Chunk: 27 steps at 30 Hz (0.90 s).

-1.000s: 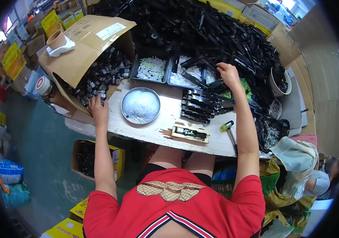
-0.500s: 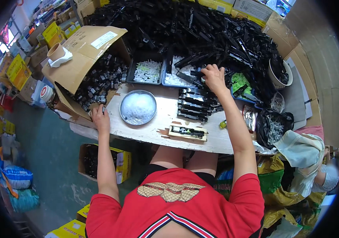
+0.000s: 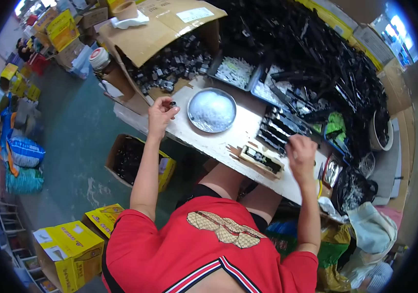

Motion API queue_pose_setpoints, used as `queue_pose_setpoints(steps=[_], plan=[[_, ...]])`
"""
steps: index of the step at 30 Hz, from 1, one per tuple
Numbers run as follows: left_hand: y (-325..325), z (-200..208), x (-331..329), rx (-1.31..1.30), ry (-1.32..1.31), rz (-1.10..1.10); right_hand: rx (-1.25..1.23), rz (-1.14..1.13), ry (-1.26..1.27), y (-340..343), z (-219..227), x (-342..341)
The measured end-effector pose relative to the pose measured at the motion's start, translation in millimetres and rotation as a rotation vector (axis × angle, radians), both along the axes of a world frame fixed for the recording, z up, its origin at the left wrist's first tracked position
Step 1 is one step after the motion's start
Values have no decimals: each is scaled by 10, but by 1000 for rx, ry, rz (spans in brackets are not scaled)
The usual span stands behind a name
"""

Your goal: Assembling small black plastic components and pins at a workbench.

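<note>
My left hand (image 3: 161, 116) is raised at the table's front edge, left of a round metal dish (image 3: 212, 128) of small translucent pieces. Between its thumb and fingers is a small dark part (image 3: 172, 104). My right hand (image 3: 302, 152), somewhat blurred, is closed with its fingers curled down at the near right end of a row of black strip-like assemblies (image 3: 283, 128); what it holds, if anything, is hidden. Just left of that hand lies a pale block-like holder (image 3: 278, 172) with a black piece (image 3: 264, 159) set in it.
A tipped carton (image 3: 167, 24) spills dark metallic blocks (image 3: 172, 71). Trays of white pieces (image 3: 235, 71) and green pieces (image 3: 336, 123) stand before a large heap of black parts (image 3: 311, 53). A lidded jar (image 3: 100, 61) stands at the left; a black bag (image 3: 351, 188) sits at the right.
The view has swung round. My left hand has come out from the carton's blocks with a small dark part. My right hand has drawn back from the black heap toward the holder.
</note>
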State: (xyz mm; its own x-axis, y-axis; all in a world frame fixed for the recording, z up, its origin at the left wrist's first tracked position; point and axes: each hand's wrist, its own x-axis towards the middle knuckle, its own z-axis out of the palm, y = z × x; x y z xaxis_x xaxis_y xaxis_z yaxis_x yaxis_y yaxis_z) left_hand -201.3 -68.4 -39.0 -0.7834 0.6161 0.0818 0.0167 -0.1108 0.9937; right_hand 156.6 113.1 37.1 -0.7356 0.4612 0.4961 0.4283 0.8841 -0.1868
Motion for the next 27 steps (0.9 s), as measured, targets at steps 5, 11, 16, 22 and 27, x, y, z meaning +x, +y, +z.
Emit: queue_pose_setpoints(steps=[5,11,16,22,27], plan=[[49,348,354,56,-76,-171,-122,-117,1,-343,-315,214],[155,350,875,-322,-56,-319,-110,-388,-41,-313,-454,570],[251,32,1285,-336,291,-462,-61,-582,-119,-415,-611,706],[530,87,1495,-431,843,-458,-55,-598,-90,-534,-698,792],[820,351,1183,-378,902,-302,-35,-784,-9,-306,-516,1341]])
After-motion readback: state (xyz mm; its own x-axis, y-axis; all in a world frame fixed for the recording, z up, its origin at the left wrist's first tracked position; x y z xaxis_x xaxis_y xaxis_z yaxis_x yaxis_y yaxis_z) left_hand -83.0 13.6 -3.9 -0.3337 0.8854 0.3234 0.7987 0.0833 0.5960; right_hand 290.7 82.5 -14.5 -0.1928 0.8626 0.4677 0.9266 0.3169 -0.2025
